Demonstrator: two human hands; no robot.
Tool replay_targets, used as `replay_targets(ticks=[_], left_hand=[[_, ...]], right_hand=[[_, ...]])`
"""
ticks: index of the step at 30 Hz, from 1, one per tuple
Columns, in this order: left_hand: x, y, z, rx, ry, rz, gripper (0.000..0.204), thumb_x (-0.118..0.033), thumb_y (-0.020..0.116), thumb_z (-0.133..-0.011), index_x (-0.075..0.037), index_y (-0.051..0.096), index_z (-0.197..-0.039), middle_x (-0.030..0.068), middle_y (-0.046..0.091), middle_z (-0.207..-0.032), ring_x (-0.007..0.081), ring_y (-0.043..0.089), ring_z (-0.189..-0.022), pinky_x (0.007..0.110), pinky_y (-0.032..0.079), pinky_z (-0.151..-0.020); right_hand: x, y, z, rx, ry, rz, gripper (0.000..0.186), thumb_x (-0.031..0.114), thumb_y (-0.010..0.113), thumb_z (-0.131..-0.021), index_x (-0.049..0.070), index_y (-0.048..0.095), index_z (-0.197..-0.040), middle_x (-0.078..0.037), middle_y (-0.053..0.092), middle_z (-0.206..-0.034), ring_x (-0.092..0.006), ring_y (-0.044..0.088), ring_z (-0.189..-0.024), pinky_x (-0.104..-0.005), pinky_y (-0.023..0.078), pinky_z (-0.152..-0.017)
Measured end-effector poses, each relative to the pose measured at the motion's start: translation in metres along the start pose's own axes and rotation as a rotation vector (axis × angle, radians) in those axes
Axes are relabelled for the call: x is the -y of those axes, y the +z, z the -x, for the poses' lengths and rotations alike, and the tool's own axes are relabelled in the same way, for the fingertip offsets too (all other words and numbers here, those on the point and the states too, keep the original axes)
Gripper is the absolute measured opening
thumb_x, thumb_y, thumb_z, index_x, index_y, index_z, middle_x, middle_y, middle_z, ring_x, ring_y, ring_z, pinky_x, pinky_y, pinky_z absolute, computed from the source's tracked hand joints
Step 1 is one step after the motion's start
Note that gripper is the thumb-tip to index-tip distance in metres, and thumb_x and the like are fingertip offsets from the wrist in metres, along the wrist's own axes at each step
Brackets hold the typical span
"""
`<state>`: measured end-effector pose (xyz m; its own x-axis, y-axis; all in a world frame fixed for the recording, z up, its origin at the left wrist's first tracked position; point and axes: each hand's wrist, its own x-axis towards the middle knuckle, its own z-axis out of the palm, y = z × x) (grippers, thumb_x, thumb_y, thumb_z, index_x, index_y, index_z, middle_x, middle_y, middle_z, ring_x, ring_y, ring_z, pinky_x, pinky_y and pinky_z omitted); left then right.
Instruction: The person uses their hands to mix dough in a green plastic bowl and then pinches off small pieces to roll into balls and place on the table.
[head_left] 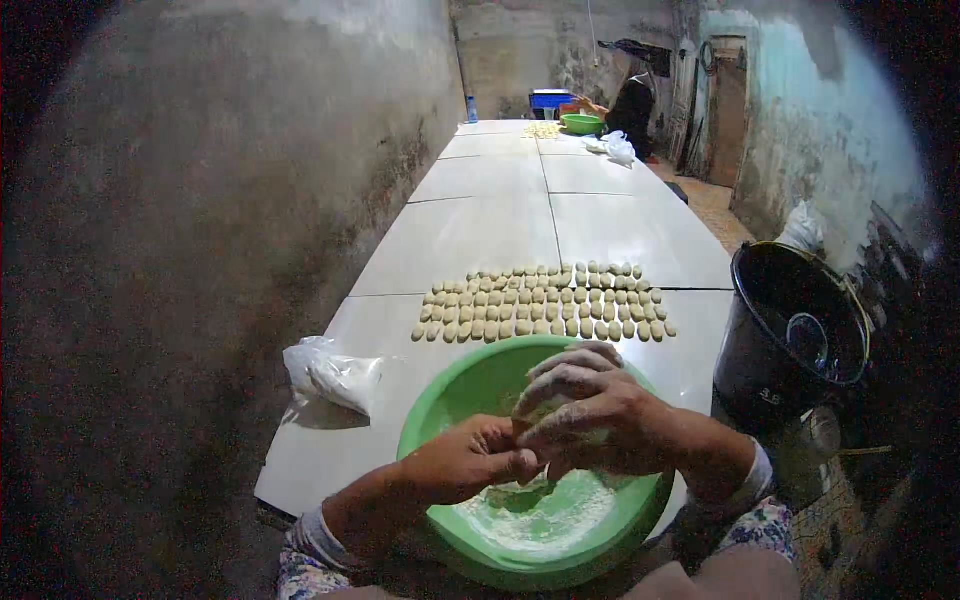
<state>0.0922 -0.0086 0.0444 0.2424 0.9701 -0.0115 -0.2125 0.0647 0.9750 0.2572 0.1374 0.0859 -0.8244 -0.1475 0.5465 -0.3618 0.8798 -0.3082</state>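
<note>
A green plastic bowl with white flour and dough in its bottom sits at the near edge of a long white tiled table. Both my hands work together over the bowl. My left hand pinches a small piece of pale dough at its fingertips. My right hand, dusted with flour, curls over the same piece from above. Beyond the bowl, several rows of small shaped dough pieces lie on the table.
A clear plastic bag with white powder lies left of the bowl. A large black pot stands to the right of the table. At the far end another person works beside a green bowl and a blue crate.
</note>
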Motion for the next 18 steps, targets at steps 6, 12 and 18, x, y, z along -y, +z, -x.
replay_targets(ticks=[6,12,18], left_hand=[[-0.007,0.009,0.000,0.034,-0.100,-0.070,0.026,-0.028,0.058,-0.090,-0.004,0.061,-0.098,-0.0049,0.058,-0.085,0.0038,0.047,-0.076,0.020,0.039,-0.070],[0.006,0.003,-0.005,-0.118,0.002,-0.284,0.025,-0.024,0.052,-0.094,-0.001,0.060,-0.097,-0.0012,0.059,-0.082,0.0067,0.050,-0.077,0.023,0.042,-0.070],[-0.006,0.016,-0.005,-0.266,0.191,-0.454,0.024,-0.020,0.046,-0.096,0.001,0.056,-0.099,0.0018,0.055,-0.079,0.0089,0.050,-0.075,0.025,0.043,-0.070]], right_hand=[[-0.004,0.003,0.001,0.091,0.013,-0.150,0.021,0.016,0.071,-0.067,0.015,0.059,-0.084,-0.005,0.054,-0.109,-0.0272,0.049,-0.109,-0.0441,0.032,-0.091],[0.005,0.013,0.002,0.033,0.029,0.048,0.014,0.018,0.064,-0.073,0.014,0.057,-0.084,-0.008,0.054,-0.105,-0.0279,0.047,-0.113,-0.0483,0.026,-0.099],[0.006,0.013,0.001,-0.239,0.203,0.002,0.029,0.027,0.069,-0.073,0.015,0.054,-0.094,-0.008,0.053,-0.104,-0.0285,0.048,-0.106,-0.0465,0.025,-0.096]])
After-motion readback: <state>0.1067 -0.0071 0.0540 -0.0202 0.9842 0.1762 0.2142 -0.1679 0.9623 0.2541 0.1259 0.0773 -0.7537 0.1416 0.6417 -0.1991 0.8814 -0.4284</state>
